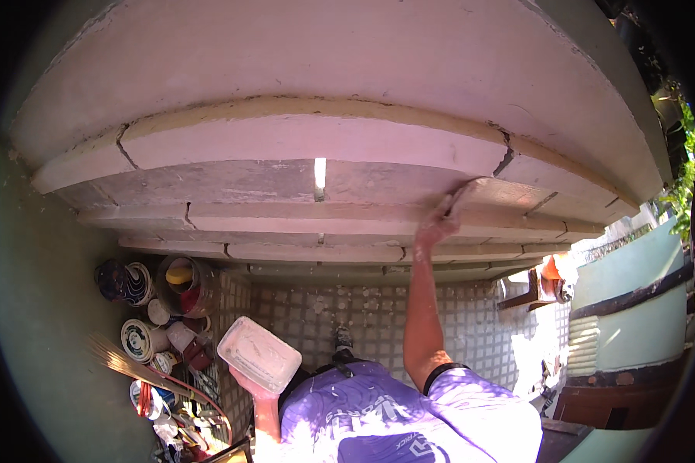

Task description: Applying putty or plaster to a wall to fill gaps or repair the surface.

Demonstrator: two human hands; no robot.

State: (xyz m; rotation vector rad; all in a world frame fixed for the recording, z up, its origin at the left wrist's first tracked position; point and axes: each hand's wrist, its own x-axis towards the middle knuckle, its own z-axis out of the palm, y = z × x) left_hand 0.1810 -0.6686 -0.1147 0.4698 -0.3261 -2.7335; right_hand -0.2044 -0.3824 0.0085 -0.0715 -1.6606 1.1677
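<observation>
Up against the stepped ledge [316, 147], the right hand [434, 228] is raised on a straight arm, fingers closed around a flat trowel [471, 190] whose blade lies on the ledge's underside. Lower and to its left, the left hand [249, 383] grips from beneath a white rectangular tray [259, 353] filled with pale paste. Further left of that hand, paint cans [140, 339] and an open bucket [184, 285] holding a yellow thing and something red stand crowded on the tiled floor [378, 316].

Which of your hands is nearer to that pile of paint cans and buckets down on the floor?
Left. The left hand holds a white tray low, just right of the paint cans. The right hand is raised high, pressing a trowel against the stepped ledge.
</observation>
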